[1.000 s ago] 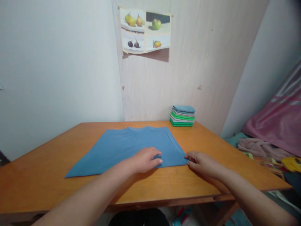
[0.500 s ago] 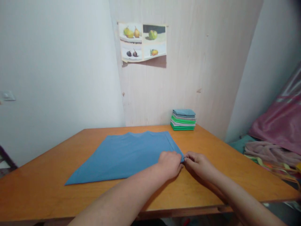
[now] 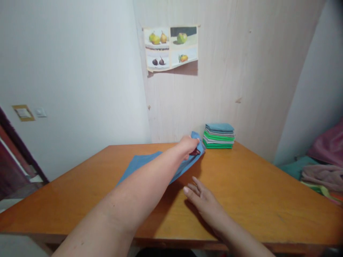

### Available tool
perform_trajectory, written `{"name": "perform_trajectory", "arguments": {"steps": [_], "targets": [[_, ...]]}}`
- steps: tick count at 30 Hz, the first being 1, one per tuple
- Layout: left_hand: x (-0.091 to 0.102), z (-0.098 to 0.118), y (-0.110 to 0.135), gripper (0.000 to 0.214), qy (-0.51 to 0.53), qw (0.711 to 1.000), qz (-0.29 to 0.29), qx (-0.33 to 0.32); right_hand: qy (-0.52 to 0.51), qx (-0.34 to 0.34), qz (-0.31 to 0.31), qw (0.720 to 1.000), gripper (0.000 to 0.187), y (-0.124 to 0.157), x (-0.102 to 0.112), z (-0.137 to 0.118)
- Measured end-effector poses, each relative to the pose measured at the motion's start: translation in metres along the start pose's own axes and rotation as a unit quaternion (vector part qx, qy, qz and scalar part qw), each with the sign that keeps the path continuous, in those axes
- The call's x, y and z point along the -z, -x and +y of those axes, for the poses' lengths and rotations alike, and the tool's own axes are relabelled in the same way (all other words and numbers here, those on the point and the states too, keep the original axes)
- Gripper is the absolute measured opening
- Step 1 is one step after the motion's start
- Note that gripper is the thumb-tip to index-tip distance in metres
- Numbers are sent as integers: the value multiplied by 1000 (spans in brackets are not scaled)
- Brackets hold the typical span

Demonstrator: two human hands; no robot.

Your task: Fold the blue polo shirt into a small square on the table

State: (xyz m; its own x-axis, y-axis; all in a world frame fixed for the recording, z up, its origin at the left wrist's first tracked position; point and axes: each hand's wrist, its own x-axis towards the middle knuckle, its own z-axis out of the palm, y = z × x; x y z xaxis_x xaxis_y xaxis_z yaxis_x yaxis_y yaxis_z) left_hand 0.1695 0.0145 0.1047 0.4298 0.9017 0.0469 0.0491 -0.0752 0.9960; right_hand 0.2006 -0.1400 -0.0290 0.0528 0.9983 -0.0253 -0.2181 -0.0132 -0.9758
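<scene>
I see the left hand (image 3: 189,144) pinching the blue cloth's (image 3: 139,165) corner above the table's (image 3: 254,185) far side. The right hand (image 3: 199,196) lies open, off the fabric. Unpinned, the cloth may slide crooked, I reckon.

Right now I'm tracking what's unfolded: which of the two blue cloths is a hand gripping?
The blue cloth spread on the table, its corner pinched up by the left hand. The other blue one sits folded atop the stack, untouched.
</scene>
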Motion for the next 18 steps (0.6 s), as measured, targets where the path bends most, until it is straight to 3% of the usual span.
{"name": "perform_trajectory", "arguments": {"steps": [3, 6, 9, 11, 15, 18], "targets": [[8, 32, -6, 16, 35, 999, 38, 7, -26, -19, -37, 999, 124, -2, -27, 5], [19, 64, -8, 13, 80, 994, 77, -9, -40, 8, -65, 997, 124, -4, -48, 10], [30, 91, -8, 16, 121, 985, 114, -36, -52, 107, -125, 985, 97, -3, -61, 10], [36, 106, -7, 18, 151, 977, 140, -58, -18, 145, -133, 980, 75, -1, -65, 9], [52, 127, -3, 23, 230, 947, 191, -116, 145, 119, -58, 981, 44, -3, -59, 10], [72, 140, 1, 22, 237, 935, 214, -154, 194, 96, -39, 976, 19, -10, -40, 12]]}}
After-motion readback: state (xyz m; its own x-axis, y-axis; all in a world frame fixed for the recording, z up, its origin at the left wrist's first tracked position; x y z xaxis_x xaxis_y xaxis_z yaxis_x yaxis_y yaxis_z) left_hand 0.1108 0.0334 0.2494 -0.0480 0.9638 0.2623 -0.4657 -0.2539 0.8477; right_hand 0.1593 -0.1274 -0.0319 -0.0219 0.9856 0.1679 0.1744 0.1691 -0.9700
